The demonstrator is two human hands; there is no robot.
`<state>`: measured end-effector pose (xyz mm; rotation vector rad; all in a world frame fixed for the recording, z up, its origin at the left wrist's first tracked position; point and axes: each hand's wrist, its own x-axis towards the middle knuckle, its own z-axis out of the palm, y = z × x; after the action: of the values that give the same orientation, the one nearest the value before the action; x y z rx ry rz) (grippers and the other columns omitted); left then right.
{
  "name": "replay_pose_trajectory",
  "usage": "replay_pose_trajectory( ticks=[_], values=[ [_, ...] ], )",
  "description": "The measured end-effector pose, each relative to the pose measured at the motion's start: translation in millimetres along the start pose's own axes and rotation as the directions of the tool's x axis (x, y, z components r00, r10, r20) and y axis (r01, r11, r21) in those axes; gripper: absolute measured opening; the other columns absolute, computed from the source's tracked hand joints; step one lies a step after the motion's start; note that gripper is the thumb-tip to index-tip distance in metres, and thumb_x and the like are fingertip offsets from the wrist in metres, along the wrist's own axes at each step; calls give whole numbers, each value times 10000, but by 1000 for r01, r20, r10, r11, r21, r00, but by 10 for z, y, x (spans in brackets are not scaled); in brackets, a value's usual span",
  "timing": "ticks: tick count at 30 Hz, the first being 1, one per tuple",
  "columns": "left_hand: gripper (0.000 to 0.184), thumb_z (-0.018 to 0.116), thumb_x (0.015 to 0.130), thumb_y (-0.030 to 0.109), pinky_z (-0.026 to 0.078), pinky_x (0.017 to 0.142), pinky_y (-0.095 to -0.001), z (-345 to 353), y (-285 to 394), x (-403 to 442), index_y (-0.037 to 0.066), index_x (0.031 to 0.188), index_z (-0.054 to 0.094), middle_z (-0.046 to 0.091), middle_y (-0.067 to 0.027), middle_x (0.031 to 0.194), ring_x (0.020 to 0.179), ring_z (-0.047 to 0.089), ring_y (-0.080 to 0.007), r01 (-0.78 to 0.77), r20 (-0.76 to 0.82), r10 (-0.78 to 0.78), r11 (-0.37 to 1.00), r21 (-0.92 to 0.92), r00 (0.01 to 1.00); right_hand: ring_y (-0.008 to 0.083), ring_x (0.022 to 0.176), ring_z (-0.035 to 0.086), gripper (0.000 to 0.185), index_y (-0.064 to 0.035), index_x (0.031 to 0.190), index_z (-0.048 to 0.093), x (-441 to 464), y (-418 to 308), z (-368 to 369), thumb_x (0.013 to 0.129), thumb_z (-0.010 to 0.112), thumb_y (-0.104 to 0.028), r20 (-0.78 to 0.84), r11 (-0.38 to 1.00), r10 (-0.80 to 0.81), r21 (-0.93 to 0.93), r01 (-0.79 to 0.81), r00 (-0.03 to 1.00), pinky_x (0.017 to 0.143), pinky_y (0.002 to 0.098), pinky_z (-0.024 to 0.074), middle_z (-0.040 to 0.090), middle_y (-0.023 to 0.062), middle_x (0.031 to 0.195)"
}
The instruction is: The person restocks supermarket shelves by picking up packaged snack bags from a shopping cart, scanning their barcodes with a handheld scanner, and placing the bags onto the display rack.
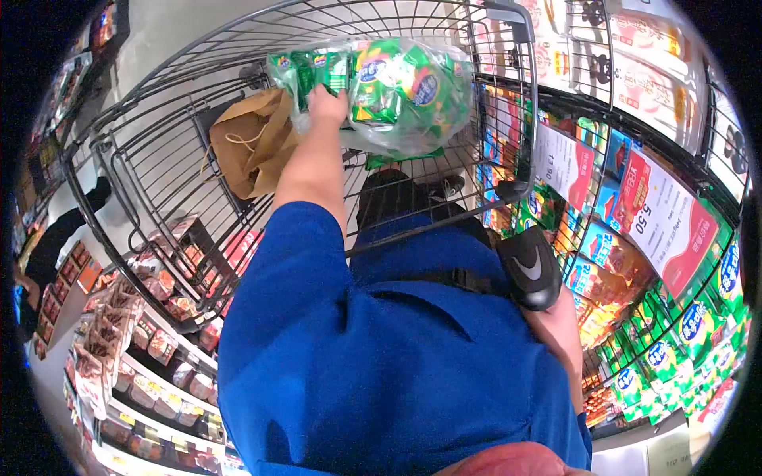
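My left hand (327, 105) reaches into the wire shopping cart (171, 119), its fingers closed on a green snack packet (337, 70) at the left end of a clear plastic bag. More green packets with blue-and-white logos fill the large clear bag (413, 91) to the right of it. A brown paper bag (252, 143) with a string handle leans in the cart, left of my forearm. My right forearm (562, 321) hangs at my side; a black item with a grey swoosh (530, 270) covers most of that hand, so its fingers are hidden.
Close on the right, a shelf holds green snack packs (659, 357) and orange-and-blue packs (607, 262), with a price sign (663, 222) reading 5.50. Packaged goods (155, 349) line a display at lower left. A person's dark sleeve (67, 222) shows at far left.
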<state>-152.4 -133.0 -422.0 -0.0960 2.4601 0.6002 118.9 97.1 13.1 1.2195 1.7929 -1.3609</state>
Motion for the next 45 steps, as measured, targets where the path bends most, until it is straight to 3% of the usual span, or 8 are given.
replay_pose_trajectory(
  ticks=[11,18,20,22,32,38,40,45],
  values=[
    [881,674,778,288,384,1017,-447,-238,26,98,126,1466,149,374,-200,1381,1249,429,-365,260,120,-297,931,256,947,184,1063,586,453,-27,1167,586,-27,190,-32,719,649,-4,-64,999,-23,-49,20,998,948,323,429,647,104,1124],
    [631,661,756,225,473,893,-410,-489,-284,-14,79,1332,450,597,-181,1190,1081,582,-333,30,111,-37,997,68,993,171,1076,565,470,-9,1192,560,-54,180,15,733,662,-4,-87,997,-66,28,69,994,960,309,410,632,95,1148],
    [480,592,837,114,509,811,-353,-811,-119,-293,90,1295,447,620,-121,1117,985,619,-244,342,429,-140,830,-440,893,171,1076,565,480,-8,1194,558,-40,273,-1,726,663,11,-76,993,-109,33,112,991,960,308,409,633,94,1145],
    [387,541,875,50,516,723,-303,-1058,-25,-547,113,1250,470,618,-67,1106,924,616,-160,363,474,-134,826,-432,870,170,1077,565,490,-7,1195,557,-36,254,23,718,664,27,-66,986,-159,45,162,985,960,306,409,634,94,1142],
    [620,613,858,154,405,1025,-421,-2147,1269,-2143,31,1392,324,467,-123,1357,1235,479,-266,338,280,716,66,-939,639,243,1120,573,605,-19,1274,491,-161,38,-40,704,692,19,-113,858,-512,-12,514,851,967,335,426,608,139,1192],
    [658,673,824,156,411,1014,-400,-2187,2236,-2870,21,1379,346,519,-114,1310,1192,518,-241,179,130,885,54,-982,447,218,1167,536,604,18,1296,469,-737,-21,-335,736,688,-32,-80,708,-678,196,678,731,1016,329,376,578,144,1244],
    [646,687,808,158,414,1009,-397,-2120,2485,-3056,-1,1354,380,535,-119,1289,1182,525,-243,221,148,932,76,-972,331,207,1162,543,579,12,1293,480,-909,147,-485,752,685,-2,-116,500,-864,-78,863,490,1006,327,387,572,145,1258],
    [664,724,776,200,426,995,-400,-1915,2994,-3846,-24,1320,417,548,-133,1265,1146,549,-257,235,180,950,121,-965,253,216,1161,537,680,-2,1325,447,-1425,764,-720,729,759,-106,-255,611,-774,-57,790,580,1011,330,381,560,140,1271]
  ],
)
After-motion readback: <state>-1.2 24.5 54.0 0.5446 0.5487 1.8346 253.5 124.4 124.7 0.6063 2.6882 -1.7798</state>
